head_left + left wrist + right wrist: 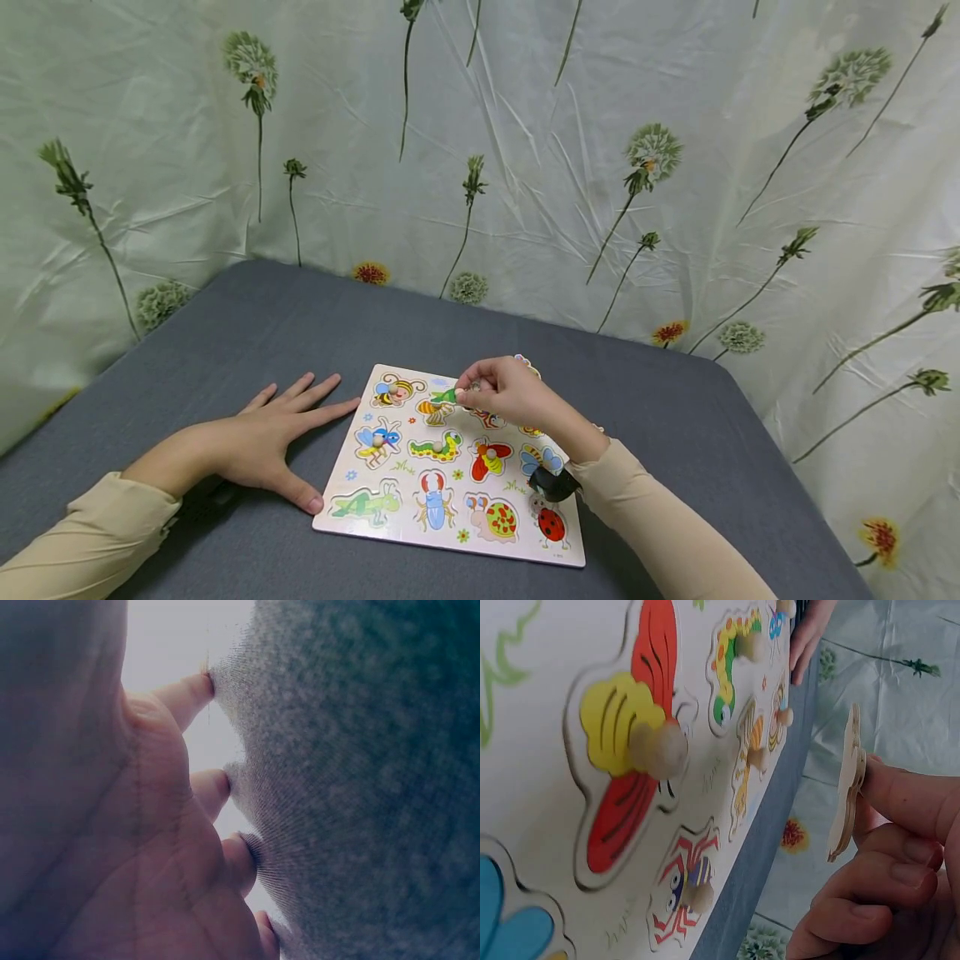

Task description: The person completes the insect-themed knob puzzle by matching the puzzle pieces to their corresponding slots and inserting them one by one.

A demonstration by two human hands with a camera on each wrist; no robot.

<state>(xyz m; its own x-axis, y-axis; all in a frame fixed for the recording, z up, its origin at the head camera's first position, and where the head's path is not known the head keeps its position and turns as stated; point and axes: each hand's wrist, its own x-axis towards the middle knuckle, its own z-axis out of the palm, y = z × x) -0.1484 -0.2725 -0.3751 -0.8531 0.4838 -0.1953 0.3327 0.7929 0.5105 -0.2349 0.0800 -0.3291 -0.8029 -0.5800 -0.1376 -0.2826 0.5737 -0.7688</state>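
Note:
My right hand (510, 393) pinches a small green wooden puzzle piece (447, 397) above the far edge of a light insect puzzle board (525, 552). In the right wrist view the piece (847, 791) appears nearly edge-on, raised off the board; its picture is turned away there. My left hand (258, 442) lies with fingers spread on the grey cloth, its thumb tip at the board's near left corner. A red and yellow winged insect piece (652, 660) and a spider piece (681, 889) sit in their recesses. A pale green grasshopper outline (367, 505) shows no knob.
Grey cloth (300, 308) covers the table around the board. Behind it hangs a pale curtain (525, 167) with dandelion prints. A colourful piece (527, 363) shows partly behind the right hand. A black strap (553, 485) is at the right wrist.

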